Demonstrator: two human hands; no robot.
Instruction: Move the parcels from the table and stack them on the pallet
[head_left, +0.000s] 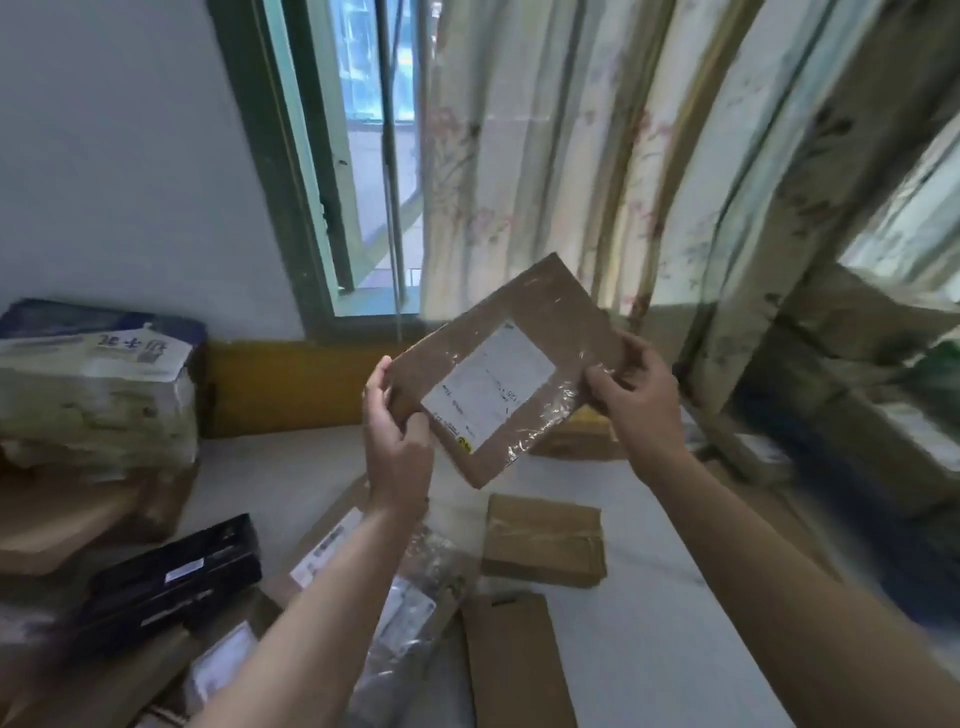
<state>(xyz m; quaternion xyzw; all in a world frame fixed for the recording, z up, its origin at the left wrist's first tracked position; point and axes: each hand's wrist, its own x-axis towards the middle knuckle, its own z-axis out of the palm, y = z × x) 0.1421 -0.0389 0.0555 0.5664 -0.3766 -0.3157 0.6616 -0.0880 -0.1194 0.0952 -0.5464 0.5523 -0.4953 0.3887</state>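
Observation:
I hold a flat brown cardboard parcel (524, 322) with a white label and clear tape, tilted in the air above the table (649, 623). My left hand (395, 441) grips its lower left corner. My right hand (636, 395) grips its right edge. Below it on the white table lie a small taped brown parcel (543, 540), a long brown parcel (514, 660), a labelled brown parcel (332, 540) partly hidden by my left forearm, and a plastic-wrapped parcel (415, 613). No pallet is in view.
A black box (176, 577) lies at the table's left. A large wrapped bundle (93, 389) sits on cardboard boxes at far left. A yellow board (285, 384) leans under the window. Curtains (623, 156) hang behind, and cluttered boxes (857, 415) stand on the right.

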